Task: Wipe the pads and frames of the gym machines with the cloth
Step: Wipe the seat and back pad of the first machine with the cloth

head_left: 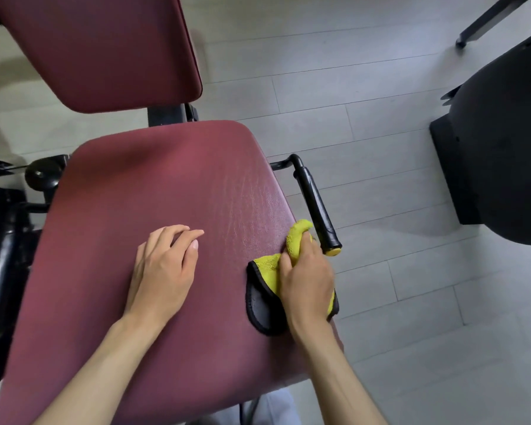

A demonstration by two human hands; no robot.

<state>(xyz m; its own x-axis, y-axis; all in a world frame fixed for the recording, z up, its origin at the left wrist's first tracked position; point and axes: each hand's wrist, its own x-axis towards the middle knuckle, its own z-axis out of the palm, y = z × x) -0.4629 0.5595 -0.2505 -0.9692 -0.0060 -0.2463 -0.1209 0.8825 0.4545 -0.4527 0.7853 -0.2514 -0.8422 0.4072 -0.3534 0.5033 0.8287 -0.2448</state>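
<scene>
Cloth (267, 269), yellow with a black underside and black stitched edging, lies bunched at the right edge of the maroon seat pad (154, 185), towards the pad's near end; the right hand (307, 283) grips it, fingers curled round the folds, and presses it down on the vinyl; one black-backed corner spreads flat on the pad just left of that hand, and a yellow fold rises past the fingertips at the pad's rim. The left hand (163, 271) rests palm down near the middle of the seat pad, fingers loosely bent and spread, holding nothing; both bare forearms reach in over the pad's near edge. Just off the seat pad's right edge, close to the cloth, a black handle (316, 207) with a yellow end cap runs alongside the pad; whether the cloth touches it I cannot tell. Beyond the seat pad's far edge a maroon back pad (105, 50) stands tilted, joined by a black bracket (169, 115). Left of the seat pad sit a black knob (43, 174) and glossy black frame (0, 256). Well to the right of the pad, on the grey plank floor (350, 118), stands a large black shape (503, 148), perhaps another machine's housing.
</scene>
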